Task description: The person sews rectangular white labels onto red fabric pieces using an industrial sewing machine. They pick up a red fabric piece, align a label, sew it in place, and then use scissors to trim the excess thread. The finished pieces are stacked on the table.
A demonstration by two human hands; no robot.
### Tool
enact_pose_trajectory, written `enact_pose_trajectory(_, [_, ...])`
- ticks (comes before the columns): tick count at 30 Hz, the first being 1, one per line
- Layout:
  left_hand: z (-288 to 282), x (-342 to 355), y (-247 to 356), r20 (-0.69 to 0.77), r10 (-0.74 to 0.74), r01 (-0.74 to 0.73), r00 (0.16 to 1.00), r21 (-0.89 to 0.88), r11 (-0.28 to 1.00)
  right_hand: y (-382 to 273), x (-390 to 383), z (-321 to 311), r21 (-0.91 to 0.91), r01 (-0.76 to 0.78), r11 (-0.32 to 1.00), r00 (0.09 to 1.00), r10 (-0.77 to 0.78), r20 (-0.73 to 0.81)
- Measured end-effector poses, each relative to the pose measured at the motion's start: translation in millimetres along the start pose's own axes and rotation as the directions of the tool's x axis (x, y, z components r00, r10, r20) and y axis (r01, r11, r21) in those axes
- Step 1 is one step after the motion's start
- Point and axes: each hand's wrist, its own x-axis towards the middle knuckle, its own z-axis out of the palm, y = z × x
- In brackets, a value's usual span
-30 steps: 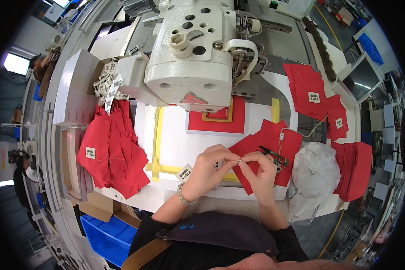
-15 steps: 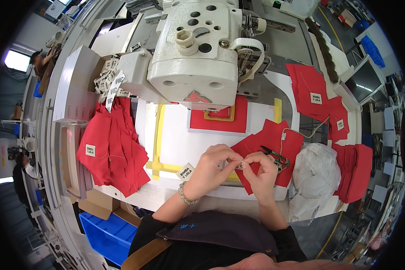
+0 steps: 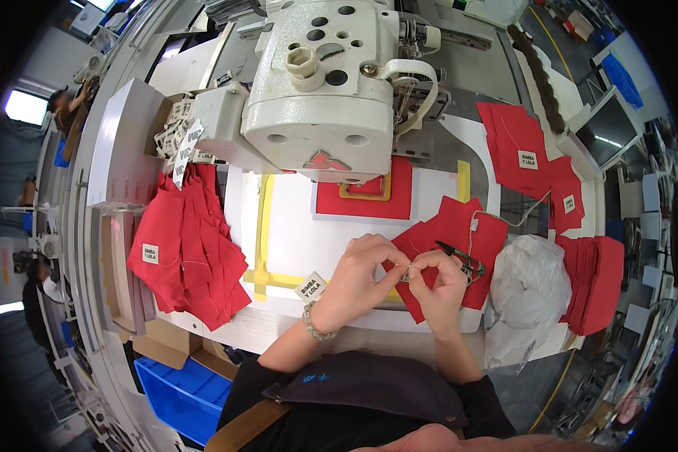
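Fingertip to fingertip, my left hand (image 3: 363, 275) and my right hand (image 3: 441, 290) pinch something tiny and pale between them, too small to name. Beneath and beyond them lie overlapping red fabric pieces (image 3: 486, 233). Small dark thread snips (image 3: 452, 249) rest on that fabric, partly behind my right hand. A cream printed label (image 3: 310, 287) lies beside my left wrist, which wears a beaded bracelet (image 3: 309, 324). Ahead, a red fabric piece (image 3: 335, 203) sits on the white work plate (image 3: 290, 233), with a yellow-edged frame (image 3: 387, 188) over it, under the white sewing machine head (image 3: 320, 113).
Red pieces with labels hang in a pile (image 3: 184, 248) at left, below a box of labels (image 3: 177, 128). More labelled red pieces (image 3: 512, 143) lie at far right. A clear plastic bag (image 3: 531, 290) and a red stack (image 3: 595, 286) stand right; a blue crate (image 3: 184, 395) is lower left.
My hands keep almost the same place, with the fingertips still pinched together and slightly shifted. The whole view has moved a little; the fabric and labels lie as before.
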Motion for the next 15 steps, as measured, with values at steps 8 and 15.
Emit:
enact_pose_trajectory(8, [3.5, 1.2, -2.1, -0.010, 0.015, -0.015, 1.000, -0.026, 1.000, -2.8, 1.3, -1.0, 0.012, 0.006, 1.000, 1.000, -0.006, -0.019])
enact_pose_trajectory(15, [3.1, 1.5, -3.8, 0.012, -0.020, 0.021, 1.000, -0.091, 0.996, -2.1, 0.6, -0.4, 0.106, -0.042, 0.993, 0.999, 0.044, -0.014])
